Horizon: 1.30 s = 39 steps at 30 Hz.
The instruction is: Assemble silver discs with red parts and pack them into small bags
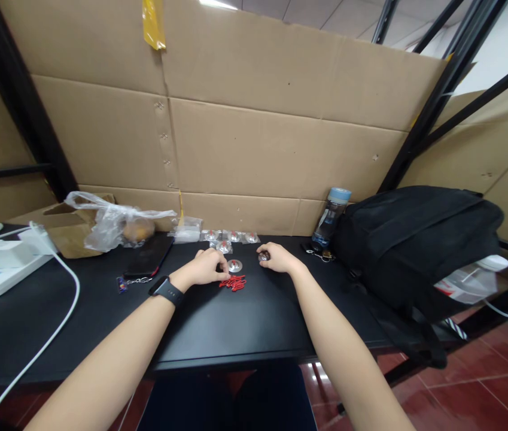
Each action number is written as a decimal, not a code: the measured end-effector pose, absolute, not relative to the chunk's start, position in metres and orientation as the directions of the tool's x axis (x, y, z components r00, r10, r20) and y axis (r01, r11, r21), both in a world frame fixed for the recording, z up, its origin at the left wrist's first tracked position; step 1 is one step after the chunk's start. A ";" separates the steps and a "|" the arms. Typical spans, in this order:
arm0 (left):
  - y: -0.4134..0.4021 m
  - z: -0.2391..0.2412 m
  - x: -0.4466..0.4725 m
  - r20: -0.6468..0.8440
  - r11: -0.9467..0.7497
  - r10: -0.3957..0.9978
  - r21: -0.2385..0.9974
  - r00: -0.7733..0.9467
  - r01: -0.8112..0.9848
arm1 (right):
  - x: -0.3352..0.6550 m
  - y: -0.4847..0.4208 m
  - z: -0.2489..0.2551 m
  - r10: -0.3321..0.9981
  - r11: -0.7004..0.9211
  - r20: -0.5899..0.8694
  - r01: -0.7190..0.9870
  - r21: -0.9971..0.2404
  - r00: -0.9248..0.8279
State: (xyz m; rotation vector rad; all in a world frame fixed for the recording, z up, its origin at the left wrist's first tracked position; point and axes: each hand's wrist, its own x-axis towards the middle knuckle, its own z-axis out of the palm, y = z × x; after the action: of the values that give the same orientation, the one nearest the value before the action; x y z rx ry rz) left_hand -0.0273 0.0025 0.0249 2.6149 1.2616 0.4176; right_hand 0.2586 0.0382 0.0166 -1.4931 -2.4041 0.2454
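Cardboard [245, 149] backs our black table [236, 335]. Our left hand [207, 266] meets red cords [234, 284], grip unclear; our right hand [277, 257] clasps a disc [262, 259]

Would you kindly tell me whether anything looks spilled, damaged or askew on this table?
Nothing stands out as spilled or damaged. The red pieces lie in a loose heap beside the left hand, but that looks like ordinary clutter.

Worktop [258, 329]: black. Small pieces [234, 284], centre: bright red. Round disc [235, 267] above: silvery, red mark. Cardboard [254, 143], upper frame: tan. Tape [153, 27], upper left: yellow. Backpack [415, 233], right: black. Floor tiles [491, 371], lower right: dark red, pale-lined.
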 end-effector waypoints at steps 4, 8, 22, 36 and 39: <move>0.002 0.027 -0.028 0.152 -0.596 0.800 0.304 0.580 0.743 | 0.260 0.039 0.017 0.895 0.446 0.177 0.841 -0.308 -0.410; 0.003 0.029 -0.032 0.158 -0.586 0.809 0.285 0.566 0.758 | 0.262 0.037 0.019 0.892 0.452 0.183 0.824 -0.341 -0.413; 0.006 0.023 -0.031 0.141 -0.532 0.846 0.261 0.513 0.805 | 0.265 0.036 0.021 0.918 0.397 0.161 0.832 -0.386 -0.363; 0.017 0.004 -0.031 0.256 -0.512 0.852 0.227 0.456 0.829 | 0.261 0.033 0.025 0.909 0.412 0.260 0.802 -0.433 -0.327; 0.013 0.011 -0.027 0.345 -0.516 0.842 0.292 0.414 0.805 | 0.255 0.030 0.027 0.885 0.461 0.310 0.754 -0.468 -0.348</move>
State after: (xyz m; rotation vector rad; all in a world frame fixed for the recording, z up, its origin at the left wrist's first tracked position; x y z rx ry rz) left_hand -0.0275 0.0133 0.0108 2.5731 1.5019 0.7019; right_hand 0.2552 0.0301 0.0267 -1.3617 -2.1916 0.3302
